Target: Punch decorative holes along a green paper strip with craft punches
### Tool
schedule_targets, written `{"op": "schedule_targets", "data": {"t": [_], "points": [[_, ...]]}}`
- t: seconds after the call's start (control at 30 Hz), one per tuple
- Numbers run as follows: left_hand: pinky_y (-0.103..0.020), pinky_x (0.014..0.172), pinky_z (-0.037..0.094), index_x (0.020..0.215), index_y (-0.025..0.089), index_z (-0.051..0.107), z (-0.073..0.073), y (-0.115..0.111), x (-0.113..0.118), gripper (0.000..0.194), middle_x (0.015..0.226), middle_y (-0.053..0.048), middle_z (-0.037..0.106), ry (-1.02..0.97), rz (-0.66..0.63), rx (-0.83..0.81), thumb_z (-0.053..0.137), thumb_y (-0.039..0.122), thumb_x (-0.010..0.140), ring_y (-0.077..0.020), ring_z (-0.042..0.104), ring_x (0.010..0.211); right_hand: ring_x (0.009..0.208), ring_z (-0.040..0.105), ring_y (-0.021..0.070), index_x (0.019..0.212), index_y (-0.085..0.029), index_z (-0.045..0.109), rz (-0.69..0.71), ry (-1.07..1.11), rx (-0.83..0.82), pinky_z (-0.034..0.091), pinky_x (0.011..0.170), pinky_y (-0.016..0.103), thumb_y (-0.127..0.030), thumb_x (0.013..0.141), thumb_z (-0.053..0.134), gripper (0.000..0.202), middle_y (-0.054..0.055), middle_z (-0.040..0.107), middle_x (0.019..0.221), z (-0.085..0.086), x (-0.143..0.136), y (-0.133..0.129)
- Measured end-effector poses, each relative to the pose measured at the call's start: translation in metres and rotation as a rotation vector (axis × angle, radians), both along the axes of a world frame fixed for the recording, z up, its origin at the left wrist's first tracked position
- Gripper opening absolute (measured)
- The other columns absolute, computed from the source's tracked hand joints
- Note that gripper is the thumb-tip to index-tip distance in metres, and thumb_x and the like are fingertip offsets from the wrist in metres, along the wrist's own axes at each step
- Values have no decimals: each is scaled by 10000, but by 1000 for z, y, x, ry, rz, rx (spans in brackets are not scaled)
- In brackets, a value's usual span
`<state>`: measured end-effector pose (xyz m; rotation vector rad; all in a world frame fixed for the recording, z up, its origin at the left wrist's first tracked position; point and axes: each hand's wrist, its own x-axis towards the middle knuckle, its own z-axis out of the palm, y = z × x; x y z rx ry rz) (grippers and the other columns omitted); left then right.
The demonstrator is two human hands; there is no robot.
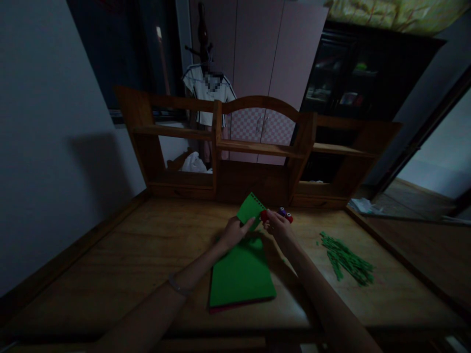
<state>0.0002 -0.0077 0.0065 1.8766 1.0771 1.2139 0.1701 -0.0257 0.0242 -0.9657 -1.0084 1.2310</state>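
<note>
My left hand (235,232) pinches a small sheet of green paper (247,210), held up and tilted, with a row of small notches or holes along its upper right edge. My right hand (276,225) is closed round a small red tool (264,215) that touches or nearly touches the paper's right side. Just beyond this hand show a purple part (282,211) and a red part (289,217), each with a white round spot; whether they belong to the tool I cannot tell. Below lies a stack of green paper (241,274), reddish underneath.
A heap of thin green strips (346,260) lies on the wooden table (147,255) at the right. A wooden shelf unit (257,146) stands along its far edge. A wall (47,162) rises at the left.
</note>
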Motion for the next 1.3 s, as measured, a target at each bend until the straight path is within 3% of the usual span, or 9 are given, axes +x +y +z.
{"op": "schedule_targets", "data": {"t": [0.1, 0.23, 0.4, 0.57, 0.8, 1.3], "points": [[-246, 585, 439, 850, 141, 670, -3, 0, 0, 378, 711, -49, 671, 6, -12, -11, 511, 482, 813, -163, 603, 614, 553, 533, 106, 827, -186, 653, 7, 9, 5, 414, 520, 233, -477, 682, 696, 327, -2, 566, 643, 4, 0, -3], [-238, 522, 405, 700, 140, 641, -7, 2, 1, 411, 523, -14, 583, 13, 19, -64, 514, 520, 795, -137, 539, 485, 587, 556, 124, 831, -188, 657, 12, 12, 12, 444, 555, 254, -483, 675, 698, 336, 19, 600, 698, 5, 0, -4], [-220, 466, 373, 583, 156, 572, -10, 9, -1, 465, 412, 17, 487, -65, 100, -132, 480, 562, 792, -119, 493, 404, 574, 554, 104, 939, -204, 661, -102, -64, 0, 417, 501, 232, -518, 678, 671, 408, 35, 649, 857, 1, 3, -2], [-214, 468, 377, 499, 160, 522, -11, 12, -3, 510, 391, 8, 482, -97, 156, -148, 458, 571, 795, -113, 497, 387, 597, 586, 103, 916, -191, 657, -70, -29, 18, 440, 542, 215, -440, 647, 729, 374, 9, 650, 744, -4, 4, 2], [-213, 454, 361, 508, 165, 514, -5, 7, -1, 494, 391, 19, 471, -103, 162, -116, 466, 563, 797, -109, 482, 376, 805, 661, 182, 902, -174, 649, 100, 41, 4, 497, 799, 325, -340, 601, 789, 371, 63, 687, 910, -3, -7, -4], [-210, 482, 354, 626, 148, 621, 6, -1, -2, 433, 451, 11, 521, -80, 186, -48, 501, 526, 801, -118, 529, 468, 820, 661, 191, 911, -180, 646, 143, 27, 20, 486, 851, 355, -321, 607, 790, 365, 57, 680, 902, -2, -9, -5]]}}
